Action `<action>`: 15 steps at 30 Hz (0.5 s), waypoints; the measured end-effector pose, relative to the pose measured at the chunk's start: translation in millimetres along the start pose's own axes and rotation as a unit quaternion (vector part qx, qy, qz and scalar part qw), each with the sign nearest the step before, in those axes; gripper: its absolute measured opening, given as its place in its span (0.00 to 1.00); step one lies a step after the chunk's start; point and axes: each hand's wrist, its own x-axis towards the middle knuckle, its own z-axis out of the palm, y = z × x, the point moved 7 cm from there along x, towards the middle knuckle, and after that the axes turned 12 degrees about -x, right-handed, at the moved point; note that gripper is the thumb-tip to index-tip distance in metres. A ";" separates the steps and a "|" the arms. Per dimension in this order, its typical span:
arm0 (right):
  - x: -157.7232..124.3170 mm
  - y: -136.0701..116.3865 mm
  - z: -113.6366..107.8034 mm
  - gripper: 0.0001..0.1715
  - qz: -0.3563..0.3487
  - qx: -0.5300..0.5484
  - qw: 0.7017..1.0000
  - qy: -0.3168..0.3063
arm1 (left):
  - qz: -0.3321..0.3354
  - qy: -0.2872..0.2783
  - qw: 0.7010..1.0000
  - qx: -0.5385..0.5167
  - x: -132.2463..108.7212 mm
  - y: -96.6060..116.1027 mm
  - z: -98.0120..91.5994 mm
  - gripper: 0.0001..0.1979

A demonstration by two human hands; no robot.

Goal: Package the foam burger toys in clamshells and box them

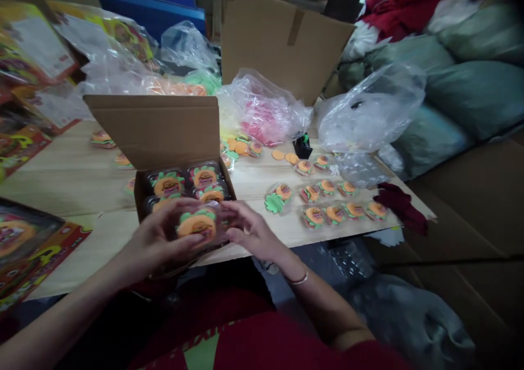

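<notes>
My left hand is closed around a clear plastic pack with a toy burger inside, orange bun and green leaf showing. My right hand has its fingers at the right side of the same pack; the fingertips are partly hidden behind it. Both hands are over the front of an open cardboard box, its lid standing up at the back. Inside the box sit several more packed toy burgers side by side. The front of the box is mostly covered by my hands.
Several packed toy burgers lie in rows on the wooden table to the right. Plastic bags of pink pieces and a clear bag stand behind. Printed boxes are at left. A dark red cloth lies at the right edge.
</notes>
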 end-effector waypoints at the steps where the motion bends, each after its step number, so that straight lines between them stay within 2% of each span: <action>1: -6.5 12.4 -20.5 0.25 0.014 -0.051 0.998 0.045 | -0.006 0.031 0.999 0.008 -3.1 -5.0 -9.9 0.25; 2: -15.1 27.9 -47.2 0.21 0.038 -0.122 0.986 0.110 | -0.004 0.061 0.998 0.029 -7.0 -8.9 -19.4 0.25; 4: -34.3 63.8 -101.9 0.15 0.108 -0.268 0.932 0.217 | 0.019 0.096 0.990 0.105 -16.3 -13.7 -31.4 0.26; 7: -42.3 124.4 -150.0 0.19 0.199 -0.379 0.881 0.203 | 0.073 0.097 0.965 0.231 -30.5 -17.1 -31.8 0.22; 9: -34.9 158.5 -161.7 0.24 0.236 -0.389 0.876 0.162 | 0.117 0.088 0.942 0.302 -38.7 -16.7 -27.6 0.21; 11: -23.7 184.2 -161.7 0.29 0.266 -0.353 0.889 0.115 | 0.141 0.067 0.922 0.355 -44.5 -17.9 -24.2 0.23; 15: -8.3 209.6 -158.7 0.35 0.306 -0.253 0.914 0.079 | 0.141 0.046 0.904 0.401 -51.1 -24.4 -25.3 0.25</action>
